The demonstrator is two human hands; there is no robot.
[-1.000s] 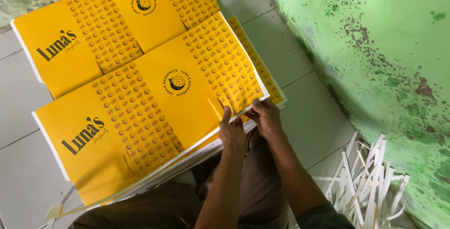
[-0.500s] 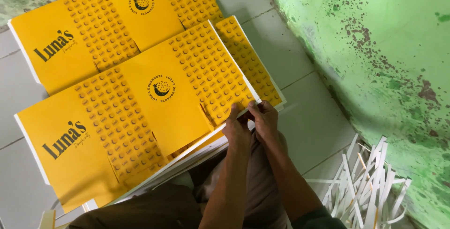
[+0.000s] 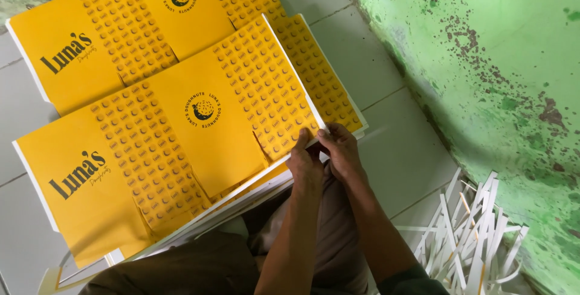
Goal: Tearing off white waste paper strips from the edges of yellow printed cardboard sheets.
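Note:
A stack of large yellow printed card sheets with a round dark emblem and dotted bands lies on the tiled floor over my lap. My left hand and my right hand meet at the top sheet's near right corner. Both pinch its white edge between fingers and thumbs. A second yellow sheet lies behind, partly covered by the top one. More sheet edges show under the stack at its lower side.
A heap of thin white paper strips lies at the lower right by a flaking green wall. Pale floor tiles run between the sheets and the wall. My brown-clothed legs are beneath the stack.
The top yellow sheet has slid left and slightly toward me, uncovering more of the sheet beneath on the right. Both hands stayed on its near right corner.

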